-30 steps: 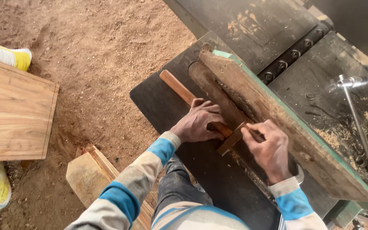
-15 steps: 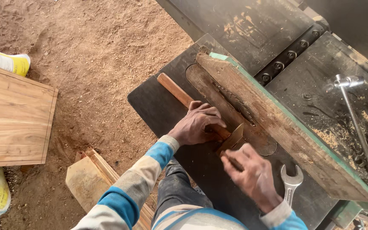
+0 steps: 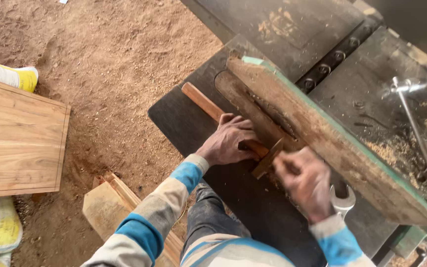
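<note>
- On the far left: wooden panel (image 3: 16, 141) lying flat on the sawdust floor (image 3: 119, 64), yellow-and-white sacks (image 3: 8, 74) beside it, well apart from the work.
- Near left of centre: wood offcuts (image 3: 107, 207) on the ground by the person's knee.
- Centre: dark machine table (image 3: 189, 123). Reddish wood strip (image 3: 203, 101) lies on it, running diagonally against a long worn fence board (image 3: 312, 138).
- Left hand (image 3: 228, 141): fingers pressed down on the strip, pinning it flat to the table and against the fence.
- Just right of it: small wood block (image 3: 268, 158), tilted, touching the strip's near end.
- Right hand (image 3: 305, 183): blurred, just beside the block; cannot tell whether it is closed or what it holds.
- Open-end wrench (image 3: 343, 200) lies on the table under the right wrist.
- Far right: metal rods and tools (image 3: 416, 133) in shavings.
- Judgement: step looks like setting or seating the strip against the fence; next move needs the left hand steady and the block squared up.
</note>
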